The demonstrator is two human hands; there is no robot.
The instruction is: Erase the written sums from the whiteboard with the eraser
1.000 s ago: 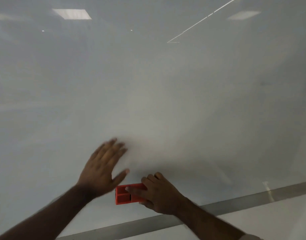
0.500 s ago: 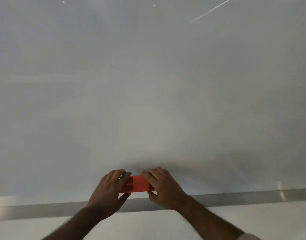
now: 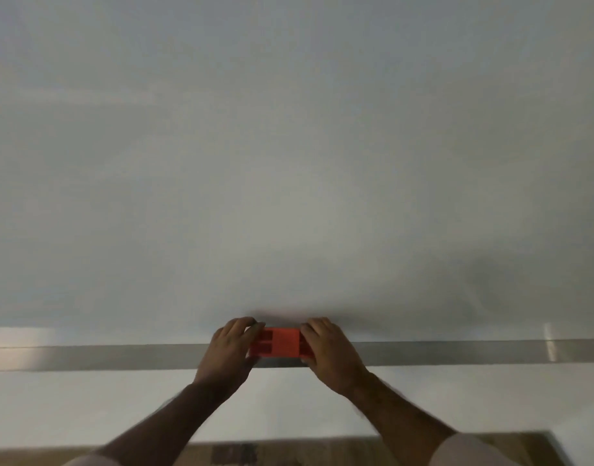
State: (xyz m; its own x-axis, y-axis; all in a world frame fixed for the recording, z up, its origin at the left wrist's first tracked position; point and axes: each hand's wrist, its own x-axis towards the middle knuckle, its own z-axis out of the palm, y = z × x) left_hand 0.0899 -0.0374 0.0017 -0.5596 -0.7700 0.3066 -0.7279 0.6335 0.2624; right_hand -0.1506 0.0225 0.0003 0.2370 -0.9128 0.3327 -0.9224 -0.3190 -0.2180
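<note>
Fingers (image 3: pixel 251 326) of both your hands pinch the eraser (image 3: pixel 278 343) by its ends at the near edge of the whiteboard (image 3: pixel 288 163), where uneven pressure could tip it off the surface.

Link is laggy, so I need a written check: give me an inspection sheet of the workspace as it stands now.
Surface: whiteboard looks blank; no sums visible in this view.
Job's things: red eraser at the board's bottom edge, over the metal frame strip.
Clutter: nothing seen.
Grippers: left hand and right hand each grip one end of the eraser.
Cables: nothing seen.
Surroundings: white wall under the strip; brown floor at the bottom, blurred.
</note>
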